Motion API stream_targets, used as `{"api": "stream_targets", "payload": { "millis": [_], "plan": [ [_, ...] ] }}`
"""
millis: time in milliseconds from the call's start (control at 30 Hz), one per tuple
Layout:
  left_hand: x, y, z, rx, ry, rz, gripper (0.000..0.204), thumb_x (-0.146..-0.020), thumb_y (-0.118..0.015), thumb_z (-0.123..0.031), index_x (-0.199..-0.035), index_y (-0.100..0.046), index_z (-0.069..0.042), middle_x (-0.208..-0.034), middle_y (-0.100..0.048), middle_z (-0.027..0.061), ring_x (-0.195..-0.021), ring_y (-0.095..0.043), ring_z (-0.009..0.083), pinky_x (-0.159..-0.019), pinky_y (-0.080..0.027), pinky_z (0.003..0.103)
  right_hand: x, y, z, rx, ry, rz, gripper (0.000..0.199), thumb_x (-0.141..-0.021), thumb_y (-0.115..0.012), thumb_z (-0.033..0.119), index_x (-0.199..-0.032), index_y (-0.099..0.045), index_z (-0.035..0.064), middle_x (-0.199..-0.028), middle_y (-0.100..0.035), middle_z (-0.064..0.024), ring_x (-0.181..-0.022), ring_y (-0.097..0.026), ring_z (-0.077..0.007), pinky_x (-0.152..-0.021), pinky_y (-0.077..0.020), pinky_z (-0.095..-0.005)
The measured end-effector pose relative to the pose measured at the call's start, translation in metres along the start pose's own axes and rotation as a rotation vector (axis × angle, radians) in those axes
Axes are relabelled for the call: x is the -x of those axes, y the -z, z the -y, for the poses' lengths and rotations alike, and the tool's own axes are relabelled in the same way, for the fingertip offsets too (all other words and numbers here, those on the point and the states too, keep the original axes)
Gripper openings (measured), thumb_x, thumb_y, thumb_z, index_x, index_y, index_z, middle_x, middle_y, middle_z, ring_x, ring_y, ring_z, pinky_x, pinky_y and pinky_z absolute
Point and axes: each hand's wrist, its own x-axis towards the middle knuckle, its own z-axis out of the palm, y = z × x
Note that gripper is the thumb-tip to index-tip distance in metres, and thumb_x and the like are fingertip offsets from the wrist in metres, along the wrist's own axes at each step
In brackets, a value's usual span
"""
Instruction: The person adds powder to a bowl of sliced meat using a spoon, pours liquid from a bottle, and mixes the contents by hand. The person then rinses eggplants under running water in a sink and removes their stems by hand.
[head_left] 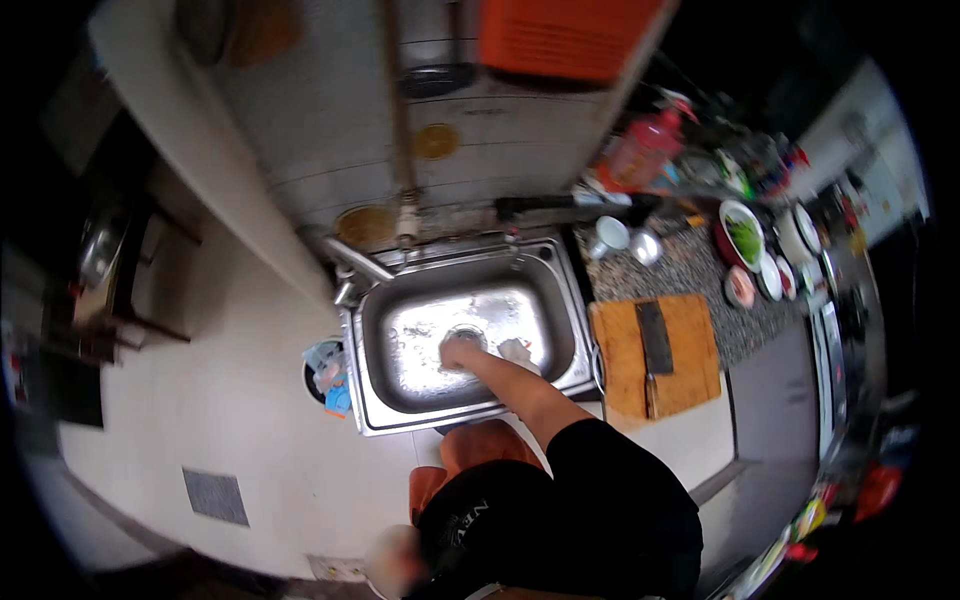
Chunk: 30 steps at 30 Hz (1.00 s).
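Note:
My right arm reaches down into a stainless steel sink (375,395). At its bottom, my right hand (461,353) is closed right by the round drain (466,333); whatever its fingers hold is hidden beneath it. A crumpled whitish thing (516,352), too blurred to name, lies in the basin just right of the hand. Low in the view, beside my dark shirt, my left hand (396,562) is a smeared patch, away from the sink, and its fingers cannot be made out.
A metal faucet (360,262) rises at the sink's back left corner. Right of the sink, a cleaver (655,340) lies on a wooden cutting board (690,345). Behind are a cup (608,236) and a bowl of greens (742,236). A bin with bags (328,372) stands left.

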Motion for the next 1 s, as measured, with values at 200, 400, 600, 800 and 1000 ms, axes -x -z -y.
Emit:
{"api": "stream_targets", "payload": {
  "millis": [200, 400, 600, 800, 1000],
  "plan": [
    [-0.024, 0.019, 0.021, -1.025, -1.016, 0.063, 0.008, -0.072, -0.055, -0.015, -0.071, -0.053, -0.007, -0.066, -0.052, 0.0074, -0.065, -0.053, 0.0233, -0.058, -0.043, 0.038, 0.165, 0.114, 0.068, -1.467, -0.455, 0.118, 0.043, -0.079, -0.052, 0.029, -0.118, -0.046, 0.0141, -0.123, -0.041, -0.0100, -0.105, -0.044, -0.0291, -0.088, -0.0344, -0.0402],
    [-0.115, 0.030, 0.038, -1.338, -1.791, 0.254, 0.006, -0.070, -0.056, -0.012, -0.068, -0.054, -0.006, -0.065, -0.051, 0.0085, -0.065, -0.052, 0.0232, -0.058, -0.042, 0.038, 0.294, 0.111, 0.049, -0.238, -0.527, -0.287, 0.049, -0.072, -0.058, 0.033, -0.116, -0.046, 0.0141, -0.128, -0.031, -0.0169, -0.114, -0.032, -0.0336, -0.092, -0.0284, -0.0439],
    [-0.070, -0.053, 0.013, -1.282, -1.867, 0.233, 0.009, -0.073, -0.056, -0.015, -0.076, -0.056, -0.006, -0.073, -0.053, 0.0086, -0.071, -0.053, 0.0232, -0.062, -0.042, 0.038, 0.366, 0.108, -0.004, -0.319, -0.523, -0.493, 0.038, -0.072, -0.060, 0.029, -0.105, -0.055, 0.0109, -0.111, -0.048, -0.0180, -0.105, -0.042, -0.0326, -0.090, -0.0325, -0.0384],
    [0.057, -0.193, -0.050, -0.914, -1.326, 0.716, 0.015, -0.081, -0.052, -0.019, -0.089, -0.053, -0.006, -0.082, -0.054, 0.0056, -0.074, -0.053, 0.0187, -0.066, -0.045, 0.033, 0.450, 0.122, -0.043, -0.460, -0.487, -0.687, 0.029, -0.069, -0.060, 0.020, -0.096, -0.058, 0.0088, -0.094, -0.055, -0.0186, -0.095, -0.048, -0.0346, -0.083, -0.0375, -0.0410],
    [0.196, -0.353, -0.065, -0.250, -0.435, 0.817, 0.018, -0.087, -0.045, -0.028, -0.088, -0.051, -0.011, -0.080, -0.049, -0.0015, -0.073, -0.048, 0.0091, -0.067, -0.044, 0.024, 0.510, 0.101, -0.132, -0.539, -0.459, -0.586, 0.016, -0.074, -0.054, 0.018, -0.083, -0.062, 0.0084, -0.088, -0.059, -0.0154, -0.090, -0.053, -0.0306, -0.078, -0.0418, -0.0360]
  ]
}}
